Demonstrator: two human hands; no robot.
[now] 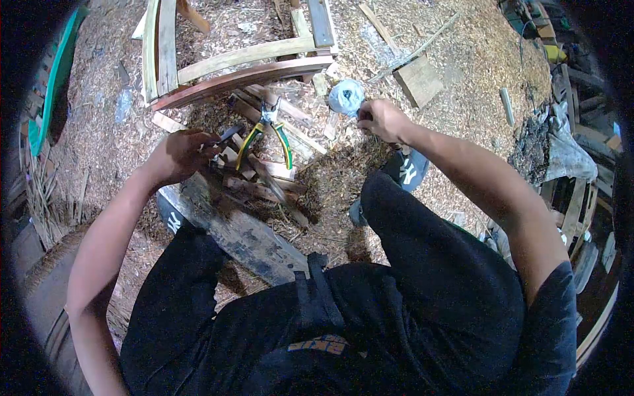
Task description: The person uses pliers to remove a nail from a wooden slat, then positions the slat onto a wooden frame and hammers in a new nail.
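My left hand [181, 155] is closed around a small dark flat-ended tool [231, 132]; its handle is hidden in my fingers. On the right, a roll of pale blue plastic twine [345, 99] with a hole in its middle lies on the ground. My right hand [384, 121] pinches at the roll's right edge, where the strand itself is too fine to make out. Between my hands are pliers [267, 129] with green and yellow handles, jaws pointing away from me. They rest on scraps of wood, nearer my left hand.
A curved wooden frame [244, 63] stands ahead. Wood offcuts [271, 178] lie before me, and a thick worn plank [247, 241] slants between my legs. A square board [419, 80] is at the right. Shavings cover the ground; a grey sack [568, 152] lies far right.
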